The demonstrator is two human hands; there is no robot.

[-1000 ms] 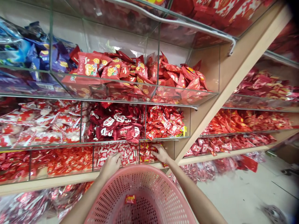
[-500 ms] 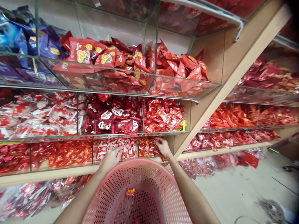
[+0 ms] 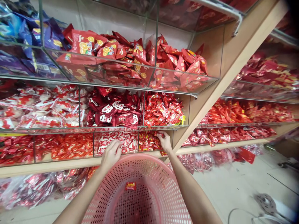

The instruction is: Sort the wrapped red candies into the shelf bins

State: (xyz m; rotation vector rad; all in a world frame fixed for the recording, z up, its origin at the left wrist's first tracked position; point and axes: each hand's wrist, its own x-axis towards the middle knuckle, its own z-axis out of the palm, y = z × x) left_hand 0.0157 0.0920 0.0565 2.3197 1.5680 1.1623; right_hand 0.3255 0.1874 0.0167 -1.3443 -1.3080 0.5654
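My left hand is closed on the far rim of a pink perforated basket, holding it against the shelf edge. One small red candy packet lies on the basket's bottom. My right hand reaches over the glass front into a low bin of small red and yellow candies; its fingers curl among the packets, and what they hold is hidden. A bin of red and white candies sits beside it, just above my left hand.
Glass-fronted shelves hold many bins of red wrapped sweets, with dark red packs and red packs one level up, and blue bags at top left. A wooden divider slants to the right. Bagged sweets lie under the bottom shelf. Cables lie on the floor.
My right hand has shifted slightly up toward the bin's top edge. The view has tilted a little; the basket and my left hand stay against the shelf.
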